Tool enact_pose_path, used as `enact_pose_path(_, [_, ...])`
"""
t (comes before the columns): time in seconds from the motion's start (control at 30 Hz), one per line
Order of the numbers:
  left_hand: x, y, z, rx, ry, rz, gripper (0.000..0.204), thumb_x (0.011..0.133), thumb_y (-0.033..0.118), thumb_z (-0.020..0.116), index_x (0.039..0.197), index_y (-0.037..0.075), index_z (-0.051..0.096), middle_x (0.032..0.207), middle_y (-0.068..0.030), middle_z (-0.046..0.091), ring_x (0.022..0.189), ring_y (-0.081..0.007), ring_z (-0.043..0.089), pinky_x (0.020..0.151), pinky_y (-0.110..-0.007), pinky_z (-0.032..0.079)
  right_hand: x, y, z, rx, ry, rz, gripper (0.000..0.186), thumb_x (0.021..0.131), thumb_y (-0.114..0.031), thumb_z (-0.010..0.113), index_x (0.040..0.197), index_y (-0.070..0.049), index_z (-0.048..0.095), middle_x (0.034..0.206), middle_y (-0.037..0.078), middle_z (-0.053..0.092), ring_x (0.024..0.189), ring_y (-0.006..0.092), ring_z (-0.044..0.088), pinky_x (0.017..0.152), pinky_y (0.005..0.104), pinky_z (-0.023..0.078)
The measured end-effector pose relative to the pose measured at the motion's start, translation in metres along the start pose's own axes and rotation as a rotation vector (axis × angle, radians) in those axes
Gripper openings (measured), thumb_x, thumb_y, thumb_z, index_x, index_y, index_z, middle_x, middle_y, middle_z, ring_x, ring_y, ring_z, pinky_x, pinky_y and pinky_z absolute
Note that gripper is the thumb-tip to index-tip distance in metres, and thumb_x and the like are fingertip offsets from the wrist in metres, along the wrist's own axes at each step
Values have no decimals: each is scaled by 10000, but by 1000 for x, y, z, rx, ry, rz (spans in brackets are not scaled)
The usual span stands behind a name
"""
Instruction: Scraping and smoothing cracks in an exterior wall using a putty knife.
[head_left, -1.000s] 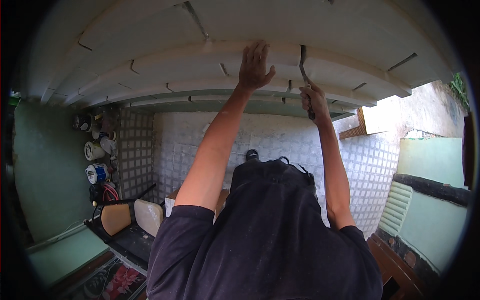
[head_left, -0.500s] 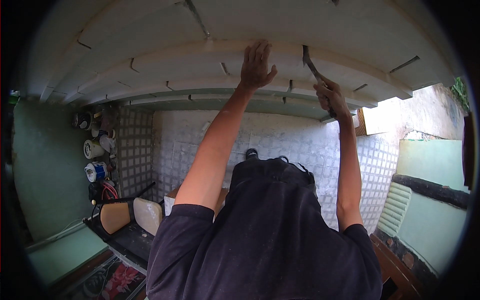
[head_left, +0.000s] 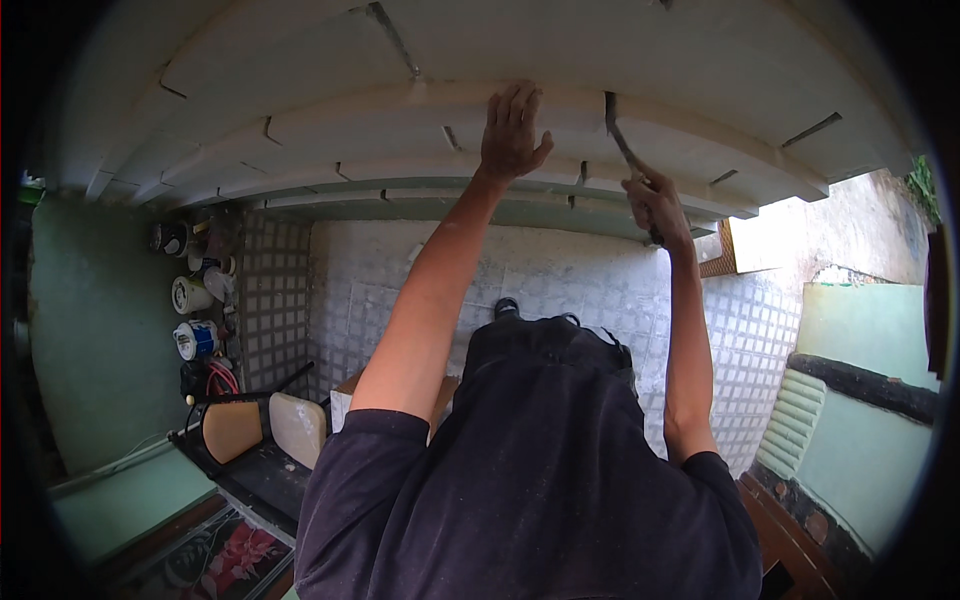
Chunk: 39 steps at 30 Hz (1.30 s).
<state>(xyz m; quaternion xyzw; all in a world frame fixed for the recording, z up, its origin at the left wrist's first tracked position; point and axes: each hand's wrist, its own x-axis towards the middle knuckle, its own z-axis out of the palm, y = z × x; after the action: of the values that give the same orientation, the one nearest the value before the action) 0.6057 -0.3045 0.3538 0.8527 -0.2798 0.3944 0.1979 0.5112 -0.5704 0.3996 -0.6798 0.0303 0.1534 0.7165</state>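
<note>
Overhead runs a stepped white plaster moulding (head_left: 360, 110) with several narrow dark slots across its edges. My left hand (head_left: 514, 135) rests against it, fingers spread and thumb apart, holding nothing. To its right, my right hand (head_left: 658, 208) is wrapped round the grip of a long, narrow dark-bladed hand tool (head_left: 622, 140). The blade points away from me, and its tip sits at a dark slot in the moulding's edge. The handle is mostly hidden by my fingers, so the exact kind of tool cannot be told.
Below me is a pale tiled floor (head_left: 390, 265). Along the left wall stand white buckets (head_left: 190, 294) and a blue-and-white bucket (head_left: 197, 340). Two chairs with tan backs (head_left: 232, 432) are at the lower left. A green wall (head_left: 870, 440) with a dark band rises on the right.
My right hand has shifted slightly down and its wrist has turned; the blade stands a little steeper, its tip staying at the same slot. My left hand keeps its place.
</note>
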Motion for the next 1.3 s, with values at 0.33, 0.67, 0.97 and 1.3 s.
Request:
enact_pose_path(0.33, [-2,1,0,4,21,-1,648,770,314,591,1309,-2,416,1344,-171,420,1259,-360,393,1024,-549,301,-14,7,25,83,106,69,578,919,-131,614,1451,-60,401,631,-67,388,471,36,362,395,216,299])
enact_pose_path(0.67, [-1,-3,4,-1,21,11,635,808,344,559,1316,-8,415,1349,-175,414,1264,-362,384,1016,-550,293,-27,-9,88,407,236,-3,311,945,-117,571,1237,-15,539,634,-52,416,459,27,386,377,199,301])
enact_pose_path(0.97, [-1,-3,3,-30,9,22,626,820,351,547,1314,-13,421,1355,-182,417,1265,-366,384,1017,-548,293,-1,-13,109,466,398,-80,349,927,-106,570,1261,-12,538,649,-34,443,467,35,419,386,203,348])
enact_pose_path(1.3, [1,-1,-5,-22,-33,5,660,761,286,590,1329,1,414,1373,-175,412,1296,-352,388,1042,-540,315,11,-19,125,538,459,-148,360,903,-72,545,1261,-35,533,660,-40,421,474,34,399,392,217,344])
